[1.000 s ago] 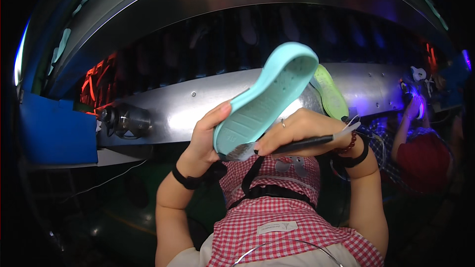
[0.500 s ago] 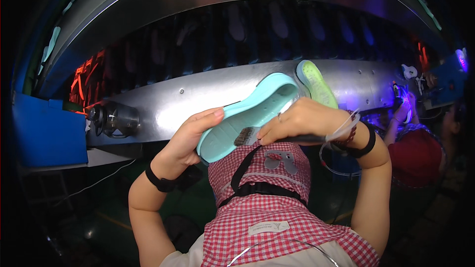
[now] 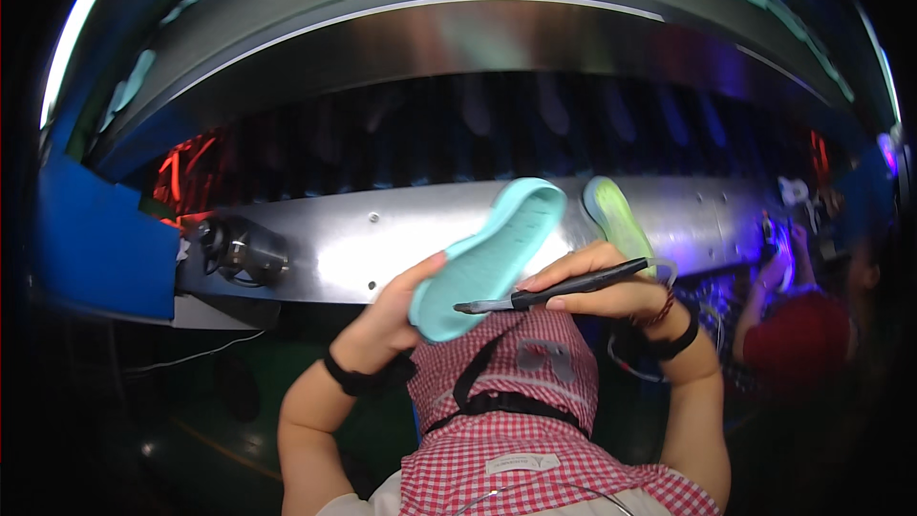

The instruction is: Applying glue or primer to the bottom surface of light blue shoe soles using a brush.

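Observation:
A turquoise shoe sole (image 3: 516,234) with a raised rim is held tilted over my lap, its hollow inner side facing up. Its near left edge is gripped by my left hand (image 3: 394,313), thumb on the rim and the other fingers mostly hidden. My right hand (image 3: 607,291) closes around the black handle of a brush (image 3: 487,306). The brush's bristle tip lies over the sole's wider near end, at or just above the inner surface. A thin tube runs from the handle's rear end towards my right wrist.
On the metal ledge (image 3: 334,229), a yellow-green sole (image 3: 614,212) rests right of centre and a dark jar-like container (image 3: 244,250) at the left. Dim soles stand in the dark slot behind. A co-worker in red (image 3: 798,334) is at the right.
The view has shifted, so the ledge sits lower. The brush has turned from showing its broad bristle face to edge-on, its handle raised. Both hands keep their holds.

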`<state>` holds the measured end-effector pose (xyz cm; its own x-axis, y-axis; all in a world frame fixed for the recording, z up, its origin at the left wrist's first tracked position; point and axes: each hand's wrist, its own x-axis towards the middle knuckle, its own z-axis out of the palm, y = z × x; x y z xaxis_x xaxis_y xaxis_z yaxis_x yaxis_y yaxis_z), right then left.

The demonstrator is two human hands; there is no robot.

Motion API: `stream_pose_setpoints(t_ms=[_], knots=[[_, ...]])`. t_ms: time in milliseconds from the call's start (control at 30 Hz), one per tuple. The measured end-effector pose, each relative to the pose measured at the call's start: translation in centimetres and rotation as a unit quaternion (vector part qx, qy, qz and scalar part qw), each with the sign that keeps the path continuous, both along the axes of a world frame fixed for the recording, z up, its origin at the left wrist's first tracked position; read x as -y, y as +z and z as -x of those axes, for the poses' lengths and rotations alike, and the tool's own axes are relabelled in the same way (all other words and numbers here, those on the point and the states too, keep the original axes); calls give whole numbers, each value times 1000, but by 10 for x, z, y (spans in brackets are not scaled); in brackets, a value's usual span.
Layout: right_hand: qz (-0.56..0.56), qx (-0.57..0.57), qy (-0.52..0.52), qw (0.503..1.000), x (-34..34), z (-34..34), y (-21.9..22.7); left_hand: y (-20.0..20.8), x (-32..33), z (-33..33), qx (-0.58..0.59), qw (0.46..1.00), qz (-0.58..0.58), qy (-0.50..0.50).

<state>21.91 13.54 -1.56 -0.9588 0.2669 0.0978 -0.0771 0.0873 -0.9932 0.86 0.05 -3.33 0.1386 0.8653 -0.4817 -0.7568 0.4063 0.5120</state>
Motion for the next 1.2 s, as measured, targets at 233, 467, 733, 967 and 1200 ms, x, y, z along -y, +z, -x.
stream_pose_setpoints(t_ms=[233, 467, 733, 967, 1200], knots=[[42, -9, -330, 943, -15, 2, -50, -39, -1, -9, 114, 992, -47, 33], [159, -40, -269, 949, 31, 10, -57, -33, 7, 4, 77, 988, -71, 113], [438, -267, -273, 814, 19, -52, -94, 98, 20, 92, -46, 900, -310, 302], [497, -193, -285, 797, 19, -22, -101, 185, -18, 326, 91, 709, -373, 591], [521, -143, -311, 782, 0, -27, -126, 219, -75, 289, -477, 774, -147, 391]])
